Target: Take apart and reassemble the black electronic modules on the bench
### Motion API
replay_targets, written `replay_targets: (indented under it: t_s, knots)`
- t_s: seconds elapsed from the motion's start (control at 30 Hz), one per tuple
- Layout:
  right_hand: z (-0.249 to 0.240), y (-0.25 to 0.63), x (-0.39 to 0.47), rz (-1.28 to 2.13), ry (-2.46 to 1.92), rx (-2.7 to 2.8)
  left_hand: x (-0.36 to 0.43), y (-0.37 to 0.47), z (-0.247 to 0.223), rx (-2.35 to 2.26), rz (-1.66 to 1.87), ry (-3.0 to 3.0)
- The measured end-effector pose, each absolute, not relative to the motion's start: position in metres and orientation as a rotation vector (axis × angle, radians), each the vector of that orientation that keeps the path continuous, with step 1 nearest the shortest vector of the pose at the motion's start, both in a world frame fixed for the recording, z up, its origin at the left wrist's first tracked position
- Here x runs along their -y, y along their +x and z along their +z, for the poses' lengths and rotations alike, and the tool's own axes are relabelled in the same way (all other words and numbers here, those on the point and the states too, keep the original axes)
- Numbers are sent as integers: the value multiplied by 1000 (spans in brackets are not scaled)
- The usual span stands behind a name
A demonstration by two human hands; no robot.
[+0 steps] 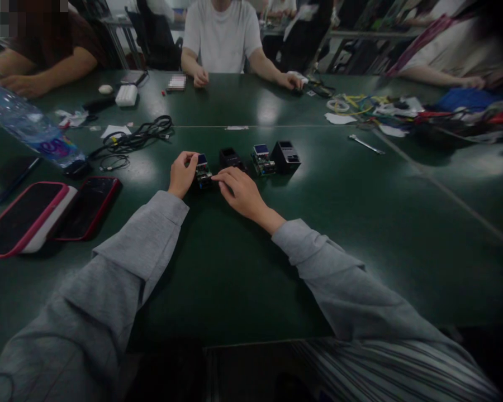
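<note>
On the dark green table (pixel 360 234), just ahead of the person, four small electronic units stand in a row. Left hand (pixel 181 174) curls around the leftmost one, a small circuit module with a blue screen (pixel 202 171); thumb and fingers pinch its left side and top. Right hand (pixel 240 191) lies low on the table just right of that module, fingers drawn loosely together, index fingertip reaching to the module's base; whether it grips anything, cannot tell. Both arms in grey sleeves.

Next in the row: a black casing (pixel 230 158), a second blue-screened module (pixel 262 159), then a black wedge-shaped housing (pixel 288 156), each just beside the next.

To the left: two phones in red cases (pixel 50 215), a plastic water bottle (pixel 29 127) lying tilted, a tangle of black cable (pixel 136 137). A small wrench (pixel 365 144) lies well apart on the right. Across the table, other people's hands rest on the surface; a white-shirted person (pixel 221 34) sits opposite.
</note>
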State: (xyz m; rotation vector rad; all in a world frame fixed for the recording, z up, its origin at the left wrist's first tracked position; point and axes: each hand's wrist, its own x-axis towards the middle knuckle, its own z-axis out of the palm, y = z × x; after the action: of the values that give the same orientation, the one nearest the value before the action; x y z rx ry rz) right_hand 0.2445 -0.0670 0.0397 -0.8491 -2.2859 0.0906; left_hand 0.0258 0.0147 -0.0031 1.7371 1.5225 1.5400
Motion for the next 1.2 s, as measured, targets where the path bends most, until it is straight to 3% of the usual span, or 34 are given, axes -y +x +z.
replay_targets:
  t_s: [0.23,0.4,0.67,1.2]
  knots:
    - [43,272,62,-179,-971,2123,-15,24,-5,-1533,1502,1676]
    - [45,335,45,-354,-1349,1868,-13,25,-3,-1517,1471,1662]
    - [17,389,22,-26,-1536,1863,-12,25,-2,-1521,1480,1689]
    - [8,407,-2,125,-1668,1414,-11,27,-1,-1543,1493,1677]
